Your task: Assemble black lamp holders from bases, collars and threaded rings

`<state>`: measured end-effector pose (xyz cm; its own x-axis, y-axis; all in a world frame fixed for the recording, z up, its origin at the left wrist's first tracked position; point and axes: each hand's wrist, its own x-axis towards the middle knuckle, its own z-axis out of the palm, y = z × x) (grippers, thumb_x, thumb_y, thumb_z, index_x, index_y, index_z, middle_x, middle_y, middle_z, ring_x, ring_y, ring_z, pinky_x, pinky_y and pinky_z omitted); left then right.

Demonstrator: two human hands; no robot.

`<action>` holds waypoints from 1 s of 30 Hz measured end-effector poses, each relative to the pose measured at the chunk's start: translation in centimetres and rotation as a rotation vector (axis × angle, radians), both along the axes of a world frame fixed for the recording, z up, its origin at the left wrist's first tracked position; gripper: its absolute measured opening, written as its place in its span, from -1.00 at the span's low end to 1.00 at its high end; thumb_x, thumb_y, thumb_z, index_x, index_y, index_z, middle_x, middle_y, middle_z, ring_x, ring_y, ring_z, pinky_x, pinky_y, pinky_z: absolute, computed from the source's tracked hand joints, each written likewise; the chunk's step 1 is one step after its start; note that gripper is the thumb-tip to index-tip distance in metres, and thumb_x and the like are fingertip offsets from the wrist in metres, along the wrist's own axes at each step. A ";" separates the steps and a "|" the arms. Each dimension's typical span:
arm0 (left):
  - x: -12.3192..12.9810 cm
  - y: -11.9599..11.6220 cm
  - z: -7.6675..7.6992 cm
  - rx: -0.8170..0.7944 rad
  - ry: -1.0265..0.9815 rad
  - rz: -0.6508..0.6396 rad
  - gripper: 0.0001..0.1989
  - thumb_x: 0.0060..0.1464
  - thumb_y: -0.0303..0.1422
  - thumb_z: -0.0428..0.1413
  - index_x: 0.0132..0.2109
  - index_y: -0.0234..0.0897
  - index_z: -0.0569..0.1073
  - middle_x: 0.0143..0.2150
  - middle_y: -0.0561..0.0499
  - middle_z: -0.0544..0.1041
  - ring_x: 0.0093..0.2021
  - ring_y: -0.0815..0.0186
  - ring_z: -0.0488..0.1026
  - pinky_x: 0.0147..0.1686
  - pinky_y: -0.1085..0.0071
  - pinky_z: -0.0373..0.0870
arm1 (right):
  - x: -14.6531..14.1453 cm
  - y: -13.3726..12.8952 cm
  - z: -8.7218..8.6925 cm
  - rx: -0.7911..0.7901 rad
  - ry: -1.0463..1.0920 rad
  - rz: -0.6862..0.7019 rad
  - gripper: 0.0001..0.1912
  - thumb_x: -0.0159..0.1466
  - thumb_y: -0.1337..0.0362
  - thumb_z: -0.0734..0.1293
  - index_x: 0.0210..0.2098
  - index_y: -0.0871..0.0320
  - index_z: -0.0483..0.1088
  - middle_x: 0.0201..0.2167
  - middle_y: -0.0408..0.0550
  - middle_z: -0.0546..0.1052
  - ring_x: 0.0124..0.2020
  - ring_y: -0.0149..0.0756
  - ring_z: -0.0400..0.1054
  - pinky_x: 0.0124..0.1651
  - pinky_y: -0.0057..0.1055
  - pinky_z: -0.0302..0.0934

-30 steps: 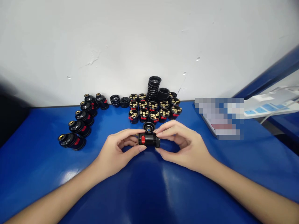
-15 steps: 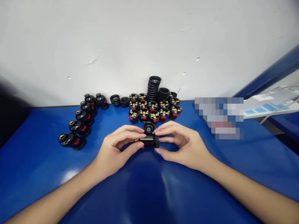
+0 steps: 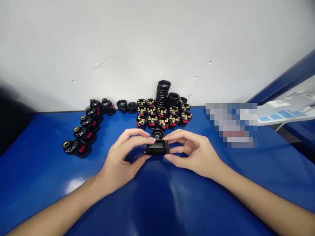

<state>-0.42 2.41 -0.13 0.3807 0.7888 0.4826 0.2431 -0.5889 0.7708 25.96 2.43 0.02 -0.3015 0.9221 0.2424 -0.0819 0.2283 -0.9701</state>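
Between my hands a black lamp socket (image 3: pixel 157 148) lies on its side above the blue table, a ring at its right end and brass terminals at its left. The thumb and fingertips of my left hand (image 3: pixel 128 152) pinch its left end. My right hand (image 3: pixel 190 149) grips the ringed right end by thumb and fingers. Just behind it a black cap (image 3: pixel 157 134) rests with its hollow side up. Farther back stand several open lamp socket bodies (image 3: pixel 152 121) with brass terminals and red switches.
Domed lamp sockets (image 3: pixel 85 135) with brass tops stand in a slanting row at left. A tall stack of black rings (image 3: pixel 162 93) and loose black caps (image 3: pixel 121 105) are near the white wall (image 3: pixel 137 49). A pixelated patch (image 3: pixel 232 126) covers something at right.
The lamp socket has turned about its long axis, so its red switch no longer shows. My left fingers have shifted on its left end. My right hand stays nearly in place.
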 end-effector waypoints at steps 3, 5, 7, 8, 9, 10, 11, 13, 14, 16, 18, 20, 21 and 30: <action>0.0 0.0 0.0 0.012 0.002 -0.007 -0.56 0.31 -0.53 0.31 0.23 0.02 0.62 0.24 -0.12 0.53 0.20 0.10 0.64 0.33 0.05 0.62 | 0.0 0.0 0.0 -0.008 0.006 0.007 -0.67 0.24 0.30 0.66 -0.03 0.06 0.64 -0.09 -0.01 0.69 -0.03 -0.10 0.71 0.01 -0.13 0.75; 0.0 0.0 0.1 0.021 -0.001 -0.025 -0.53 0.29 -0.54 0.33 0.23 0.02 0.61 0.25 -0.11 0.52 0.23 0.09 0.63 0.35 0.06 0.62 | 0.0 0.0 -0.1 -0.013 0.012 0.007 -0.67 0.24 0.31 0.66 -0.03 0.06 0.64 -0.09 -0.01 0.69 -0.03 -0.11 0.71 0.01 -0.13 0.75; 0.1 0.0 0.2 0.031 -0.003 -0.047 -0.51 0.26 -0.55 0.36 0.23 0.01 0.60 0.26 -0.10 0.52 0.27 0.08 0.61 0.36 0.05 0.61 | 0.1 0.0 -0.2 -0.012 0.019 0.005 -0.66 0.23 0.32 0.67 -0.02 0.05 0.65 -0.09 -0.02 0.69 -0.02 -0.11 0.71 0.02 -0.12 0.75; 0.1 -0.1 0.3 0.035 -0.007 -0.054 -0.51 0.25 -0.54 0.36 0.23 0.00 0.60 0.26 -0.11 0.51 0.28 0.08 0.60 0.37 0.05 0.60 | 0.1 0.0 -0.2 -0.009 0.022 0.005 -0.65 0.23 0.33 0.67 -0.02 0.05 0.65 -0.08 -0.03 0.69 -0.02 -0.11 0.71 0.02 -0.12 0.75; 0.2 -0.1 0.3 0.033 -0.014 -0.057 -0.52 0.25 -0.54 0.37 0.22 -0.01 0.60 0.27 -0.11 0.51 0.28 0.07 0.60 0.37 0.05 0.60 | 0.1 0.0 -0.2 -0.006 0.025 0.006 -0.65 0.23 0.33 0.67 -0.02 0.04 0.65 -0.08 -0.03 0.69 -0.02 -0.11 0.71 0.02 -0.11 0.74; 0.2 -0.1 0.4 0.025 -0.023 -0.055 -0.54 0.25 -0.53 0.37 0.22 -0.02 0.60 0.28 -0.11 0.50 0.28 0.07 0.60 0.37 0.04 0.59 | 0.1 0.0 -0.2 -0.004 0.028 0.007 -0.66 0.23 0.34 0.67 -0.02 0.04 0.65 -0.08 -0.03 0.69 -0.02 -0.11 0.71 0.02 -0.12 0.74; 0.2 -0.1 0.4 0.014 -0.030 -0.049 -0.56 0.26 -0.52 0.37 0.21 -0.02 0.60 0.29 -0.12 0.49 0.28 0.06 0.60 0.37 0.05 0.59 | 0.1 0.0 -0.2 -0.003 0.031 0.008 -0.66 0.23 0.35 0.66 -0.03 0.04 0.65 -0.07 -0.02 0.69 -0.01 -0.10 0.71 0.02 -0.12 0.74; 0.3 0.0 0.6 0.003 -0.029 -0.014 -0.59 0.27 -0.47 0.37 0.20 -0.04 0.60 0.28 -0.11 0.50 0.29 0.06 0.59 0.34 0.08 0.60 | 0.1 -0.1 -0.1 -0.007 0.036 0.007 -0.67 0.23 0.36 0.66 -0.03 0.05 0.66 -0.06 -0.02 0.68 -0.01 -0.11 0.71 0.01 -0.13 0.74; 0.3 0.0 0.7 0.010 -0.015 0.016 -0.61 0.27 -0.44 0.37 0.19 -0.05 0.60 0.26 -0.11 0.52 0.26 0.08 0.59 0.30 0.12 0.61 | 0.1 -0.1 -0.1 -0.009 0.037 0.004 -0.67 0.23 0.37 0.66 -0.04 0.05 0.66 -0.07 -0.02 0.68 -0.01 -0.11 0.71 0.01 -0.14 0.74; 0.3 0.2 0.8 0.034 0.043 0.097 -0.65 0.29 -0.39 0.37 0.18 -0.10 0.59 0.15 -0.08 0.60 0.14 0.16 0.63 0.18 0.22 0.63 | 0.0 -0.1 0.0 -0.003 0.035 -0.003 -0.66 0.21 0.39 0.66 -0.05 0.06 0.66 -0.08 -0.02 0.68 -0.02 -0.13 0.70 -0.01 -0.17 0.74; 0.4 0.4 0.9 0.025 0.120 0.165 -0.71 0.33 -0.34 0.33 0.16 -0.14 0.58 -0.01 -0.01 0.69 -0.04 0.25 0.66 0.02 0.32 0.61 | 0.0 -0.2 0.0 0.013 0.032 -0.006 -0.66 0.21 0.41 0.65 -0.05 0.05 0.66 -0.08 -0.04 0.67 -0.03 -0.15 0.70 0.00 -0.19 0.74; 0.4 0.5 1.0 -0.024 0.187 0.175 -0.77 0.39 -0.28 0.28 0.13 -0.16 0.58 -0.17 0.07 0.72 -0.18 0.31 0.66 -0.11 0.39 0.56 | -0.1 -0.2 0.0 0.030 0.027 -0.004 -0.64 0.20 0.45 0.64 -0.05 0.04 0.66 -0.07 -0.06 0.66 -0.02 -0.16 0.69 0.00 -0.20 0.74; 0.4 0.5 1.0 -0.051 0.209 0.164 -0.78 0.41 -0.27 0.25 0.13 -0.15 0.58 -0.22 0.10 0.73 -0.23 0.33 0.66 -0.16 0.42 0.53 | -0.1 -0.2 0.0 0.037 0.024 -0.003 -0.63 0.20 0.47 0.64 -0.05 0.04 0.67 -0.07 -0.06 0.66 -0.02 -0.17 0.69 0.00 -0.21 0.74; 0.1 0.3 0.8 -0.069 0.135 0.069 -0.54 0.29 -0.35 0.37 0.26 -0.10 0.45 -0.02 0.06 0.74 -0.03 0.28 0.71 0.06 0.34 0.56 | 0.1 -0.1 -0.1 0.035 0.033 0.009 -0.61 0.18 0.49 0.64 -0.04 0.05 0.68 -0.07 -0.03 0.65 -0.02 -0.16 0.69 0.00 -0.24 0.73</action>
